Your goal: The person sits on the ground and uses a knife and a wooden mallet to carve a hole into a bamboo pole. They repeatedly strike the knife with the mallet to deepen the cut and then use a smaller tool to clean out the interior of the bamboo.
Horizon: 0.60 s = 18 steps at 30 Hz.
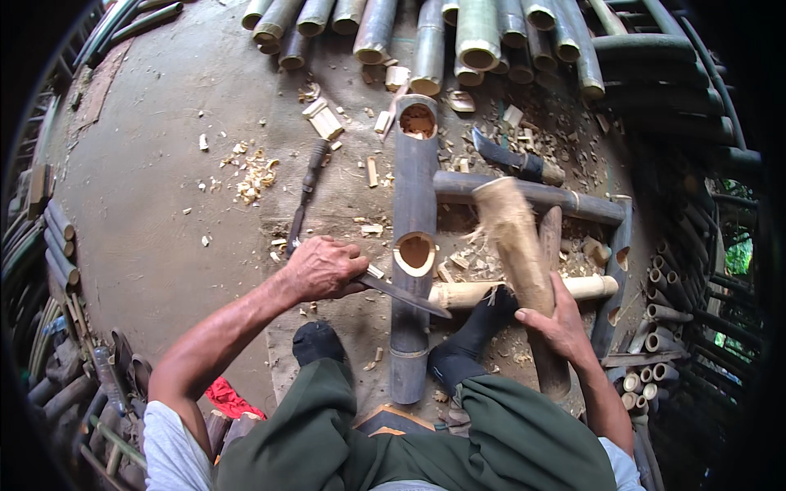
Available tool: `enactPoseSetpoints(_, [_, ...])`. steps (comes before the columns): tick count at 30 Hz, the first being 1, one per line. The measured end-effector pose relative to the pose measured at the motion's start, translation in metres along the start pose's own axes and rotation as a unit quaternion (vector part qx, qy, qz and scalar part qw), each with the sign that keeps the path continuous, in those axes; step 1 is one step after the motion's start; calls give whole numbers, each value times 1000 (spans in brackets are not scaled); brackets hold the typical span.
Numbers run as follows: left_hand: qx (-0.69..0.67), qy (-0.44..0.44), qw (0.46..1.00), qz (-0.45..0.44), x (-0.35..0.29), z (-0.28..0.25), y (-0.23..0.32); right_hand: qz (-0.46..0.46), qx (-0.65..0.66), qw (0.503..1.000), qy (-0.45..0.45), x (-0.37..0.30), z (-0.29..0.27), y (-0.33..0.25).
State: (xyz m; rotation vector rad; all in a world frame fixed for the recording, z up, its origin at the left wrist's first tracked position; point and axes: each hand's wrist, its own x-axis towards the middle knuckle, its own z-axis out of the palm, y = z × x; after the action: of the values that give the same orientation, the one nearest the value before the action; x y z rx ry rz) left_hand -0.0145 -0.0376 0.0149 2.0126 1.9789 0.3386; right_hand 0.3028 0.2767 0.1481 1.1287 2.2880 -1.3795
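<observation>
My left hand is closed in a fist around a knife, its handle hidden in the palm. The knife's long dark blade points right and crosses over an upright-lying dark bamboo pole below its lower cut hole. In my right hand is a thick wooden club, its pale upper end frayed into fibres and raised up and left. The pole has two round holes, with a dark crossbar and a pale crossbar joining it on the right. My socked feet stand on either side of the pole.
A dark-handled chisel-like tool lies beyond my left hand. A curved blade with a wooden handle lies beyond the frame. Behind the club is a brown wooden stick. Bamboo tubes line the far side; chips litter the floor.
</observation>
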Motion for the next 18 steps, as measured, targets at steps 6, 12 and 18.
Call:
enactPoseSetpoints(6, [21,222,895,-388,-19,6,-69,8,101,990,94,-12,10,12])
enactPoseSetpoints(12, [14,229,849,-476,-18,-19,-129,60,63,978,188,-44,30,72])
enactPoseSetpoints(18, [70,200,878,-428,-44,-6,-145,166,156,945,233,-93,53,97])
